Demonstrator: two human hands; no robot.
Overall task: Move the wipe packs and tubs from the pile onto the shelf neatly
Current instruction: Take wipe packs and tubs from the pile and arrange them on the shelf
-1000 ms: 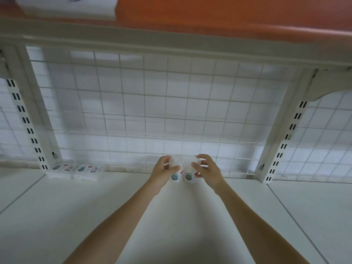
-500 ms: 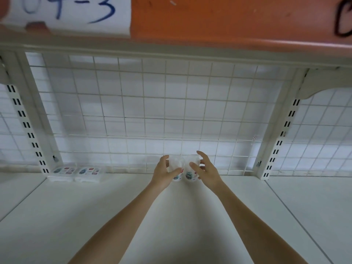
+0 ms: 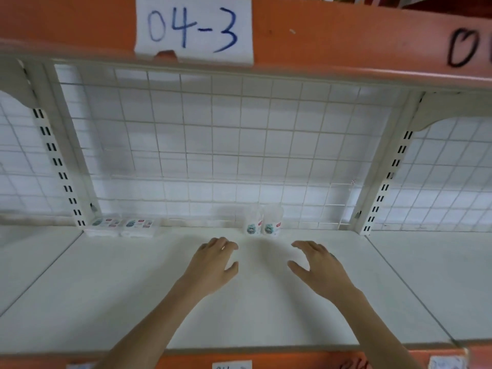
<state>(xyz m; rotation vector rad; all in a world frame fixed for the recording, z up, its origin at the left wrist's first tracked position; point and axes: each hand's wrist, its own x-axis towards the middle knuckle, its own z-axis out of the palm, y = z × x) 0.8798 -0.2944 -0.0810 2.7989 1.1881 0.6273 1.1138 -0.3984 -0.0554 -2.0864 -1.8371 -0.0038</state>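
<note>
Two tubs (image 3: 262,222) stand upright, touching, at the shelf (image 3: 133,288) back; two packs (image 3: 122,227) lie far left. Left hand (image 3: 213,265) and right hand (image 3: 318,267) hover apart, fingers loosely spread, holding nothing.

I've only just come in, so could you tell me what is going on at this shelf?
A person is stocking the white shelf with wipes. Two tubs stand side by side against the wire back grid, and two flat wipe packs lie at the back left. The left hand and right hand are both open in front of the tubs, holding nothing.
</note>
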